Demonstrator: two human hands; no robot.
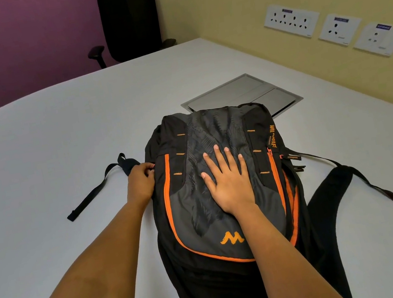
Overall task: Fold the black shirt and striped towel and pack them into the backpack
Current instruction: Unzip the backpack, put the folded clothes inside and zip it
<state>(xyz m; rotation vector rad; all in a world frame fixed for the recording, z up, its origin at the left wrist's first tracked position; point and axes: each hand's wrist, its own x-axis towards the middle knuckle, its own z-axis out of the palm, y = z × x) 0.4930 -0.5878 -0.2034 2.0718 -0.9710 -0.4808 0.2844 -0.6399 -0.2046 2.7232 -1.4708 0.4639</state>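
- A thin loose strap point(93, 192) lies on the white counter point(36, 162), just outside the left hand.
- The left hand point(141, 181) has its fingers curled. It pinches the left edge of the backpack point(190, 212) at the top of the orange zip line point(166, 193). The pinched piece looks like a zip pull, but it is too small to be sure.
- The backpack lies front-up between and under both hands, its top pointing away from the person. It looks plump and its front panel is down.
- The right hand point(227, 182) lies flat on the grey front panel, fingers straight and spread wide. It presses the fabric and grips nothing.
- The padded shoulder strap point(327, 189) trails across the counter beyond the right hand.
- Neither the black shirt nor the striped towel is in view. Going by the full bag, they are probably already inside, so the step in hand is likely closing the bag.
- The next move probably calls for the left hand to draw the pull along the zip track. Meanwhile the right hand would hold the panel down and taut, so that no cloth catches in the teeth.
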